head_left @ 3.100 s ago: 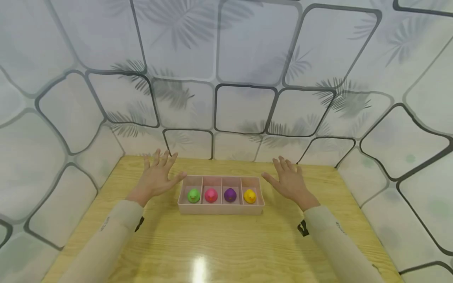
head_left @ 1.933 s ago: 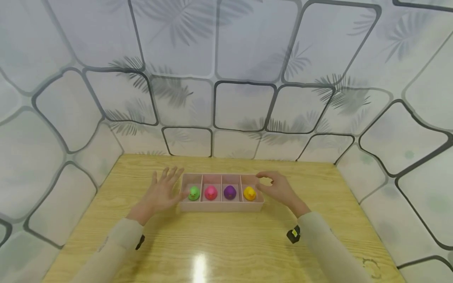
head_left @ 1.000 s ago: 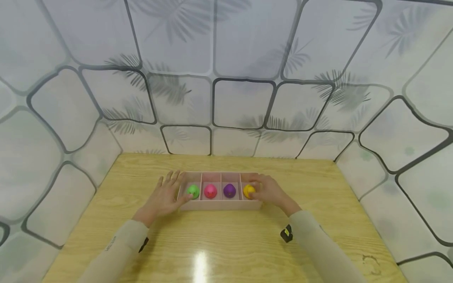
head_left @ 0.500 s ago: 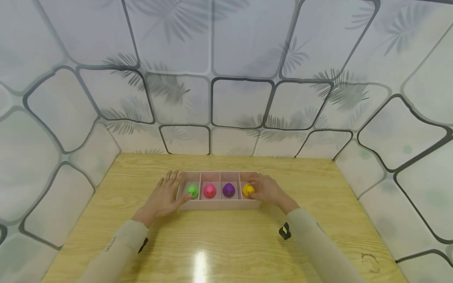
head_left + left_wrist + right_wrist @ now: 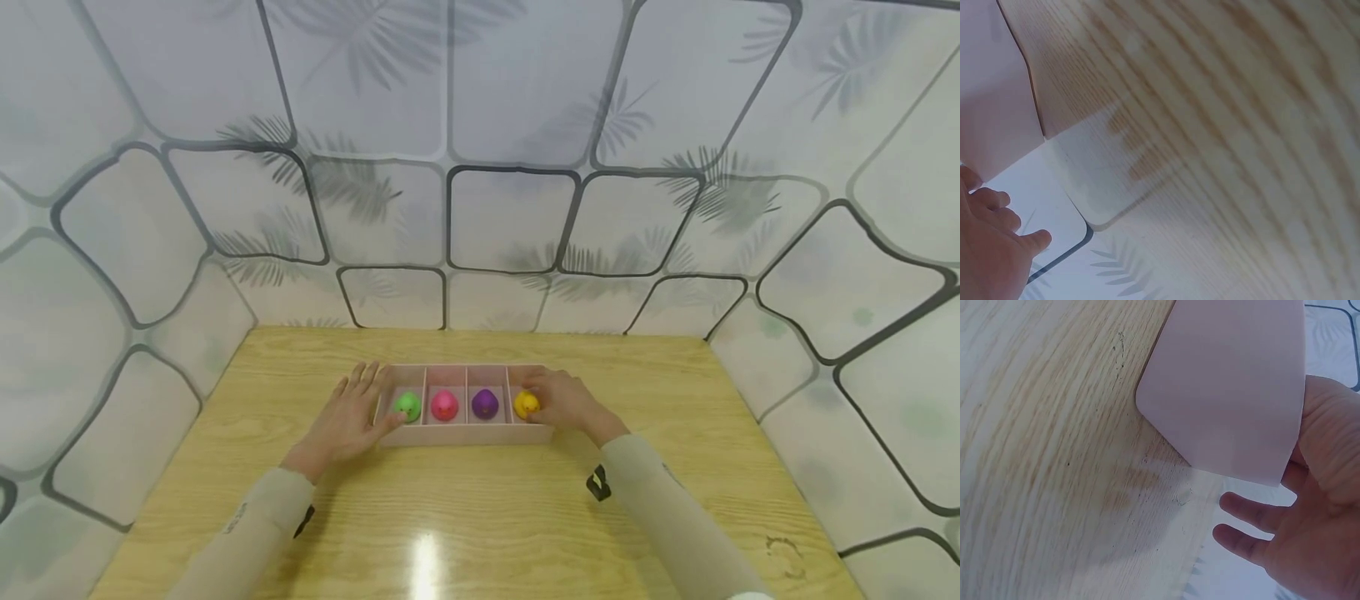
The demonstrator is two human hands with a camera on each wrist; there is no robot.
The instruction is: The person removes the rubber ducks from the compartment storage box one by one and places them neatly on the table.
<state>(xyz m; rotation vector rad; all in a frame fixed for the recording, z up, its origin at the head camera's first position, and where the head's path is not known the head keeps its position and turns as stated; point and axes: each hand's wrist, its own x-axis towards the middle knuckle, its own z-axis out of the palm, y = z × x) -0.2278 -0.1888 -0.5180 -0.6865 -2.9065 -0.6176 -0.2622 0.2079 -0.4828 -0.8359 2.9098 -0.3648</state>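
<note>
A pale pink tray [image 5: 465, 435] with several compartments holds a row of small toy ducks: a green duck [image 5: 407, 406], a pink duck [image 5: 444, 406], a purple duck [image 5: 484, 404] and a yellow duck [image 5: 527, 405]. My right hand [image 5: 566, 400] reaches over the tray's right end, thumb and forefinger pinching the yellow duck. In the right wrist view, two fingers of the right hand [image 5: 1310, 531] stay outside the tray wall [image 5: 1229, 387], which hides the duck. My left hand [image 5: 341, 421] rests at the tray's left end, fingers fairly straight, thumb by the green duck.
The tray stands on a wood-grain table [image 5: 480, 508] toward its back edge. A patterned fabric wall [image 5: 510, 225] rises behind the table and along both sides. Dark straps, such as the right one [image 5: 597, 482], hang at both wrists.
Both hands began spread apart beside the tray. The right moved left into the yellow duck's compartment and closed on the duck; the left moved right onto the tray's end. Little has moved this last second.
</note>
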